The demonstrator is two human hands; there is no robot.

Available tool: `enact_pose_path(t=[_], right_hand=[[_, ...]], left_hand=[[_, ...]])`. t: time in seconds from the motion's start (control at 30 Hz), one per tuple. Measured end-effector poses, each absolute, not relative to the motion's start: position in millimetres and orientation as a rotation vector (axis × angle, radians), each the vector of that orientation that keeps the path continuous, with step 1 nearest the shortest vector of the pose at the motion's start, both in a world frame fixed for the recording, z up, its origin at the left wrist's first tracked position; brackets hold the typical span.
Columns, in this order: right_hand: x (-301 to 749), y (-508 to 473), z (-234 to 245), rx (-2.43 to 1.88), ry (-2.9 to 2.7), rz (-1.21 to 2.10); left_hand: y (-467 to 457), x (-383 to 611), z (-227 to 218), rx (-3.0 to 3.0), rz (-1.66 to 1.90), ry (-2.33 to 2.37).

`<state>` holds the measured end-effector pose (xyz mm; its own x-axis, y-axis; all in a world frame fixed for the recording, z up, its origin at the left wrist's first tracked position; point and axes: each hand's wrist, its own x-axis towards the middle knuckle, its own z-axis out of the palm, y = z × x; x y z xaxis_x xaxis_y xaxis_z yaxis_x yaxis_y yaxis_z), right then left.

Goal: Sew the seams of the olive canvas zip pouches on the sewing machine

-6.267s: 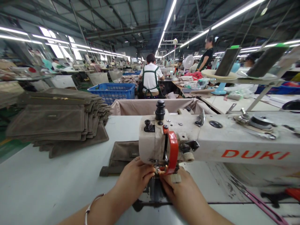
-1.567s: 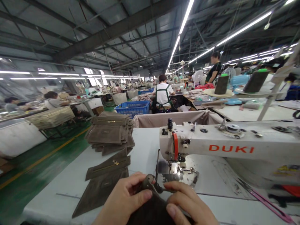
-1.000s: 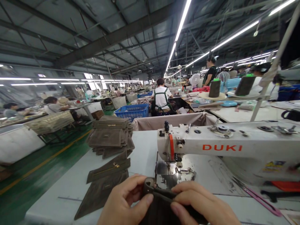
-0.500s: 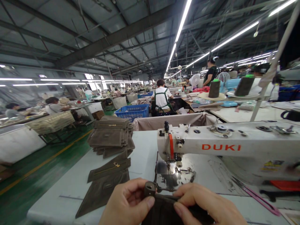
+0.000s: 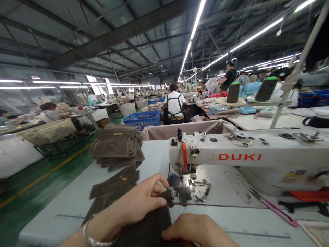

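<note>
A dark grey-brown fabric panel (image 5: 146, 228) lies low in front of me, close to the sewing machine (image 5: 241, 152). My left hand (image 5: 144, 197), with a silver bracelet on its wrist, pinches the panel's upper corner by a small dark tab, just left of the needle plate (image 5: 185, 193). At the panel's right edge is my right hand (image 5: 196, 230), closed with the thumb on the fabric; its other fingers are mostly hidden underneath. The presser foot (image 5: 183, 180) stands beyond the tab, apart from my fingers.
Left of the machine stands a stack of similar panels (image 5: 113, 145); a zippered piece (image 5: 115, 181) lies nearer. Pink-handled scissors (image 5: 280, 212) rest on the right. Thread cones (image 5: 232, 92) stand behind the machine. Beyond the table are a blue basket (image 5: 142, 119) and a seated co-worker (image 5: 174, 104).
My left hand has moved forward with the panel's corner, closer to the needle plate. My right hand has dropped back and lower along the panel's edge. The view has shifted slightly.
</note>
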<state>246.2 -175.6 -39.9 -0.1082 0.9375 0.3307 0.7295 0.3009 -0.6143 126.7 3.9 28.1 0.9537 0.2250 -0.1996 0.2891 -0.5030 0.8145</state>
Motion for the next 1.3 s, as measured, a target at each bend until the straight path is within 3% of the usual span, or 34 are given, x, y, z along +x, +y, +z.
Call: enact_pose_path(t=[0.13, 0.3, 0.6, 0.9, 1.3], right_hand=[[256.7, -147.0, -69.0, -1.884, -2.014, 0.121], [290.7, -125.7, -76.8, -2.038, -1.954, -0.075], [314.3, -141.5, -84.1, -2.013, -2.055, -0.137], [305.2, -142.5, -100.5, -1.975, -1.946, -0.213], [302.4, -147.5, -108.5, -1.863, -1.994, -0.428]], left_hand=[[21.9, 171.2, -24.0, 2.412, 0.042, 0.497], [35.7, 222.5, -60.4, 2.657, 0.329, 0.544], [28.4, 211.2, -77.4, 2.770, 0.423, 0.335], [27.2, 185.5, -74.6, 2.778, 0.244, -0.061], [26.4, 182.4, -80.0, 2.684, 0.285, -0.010]])
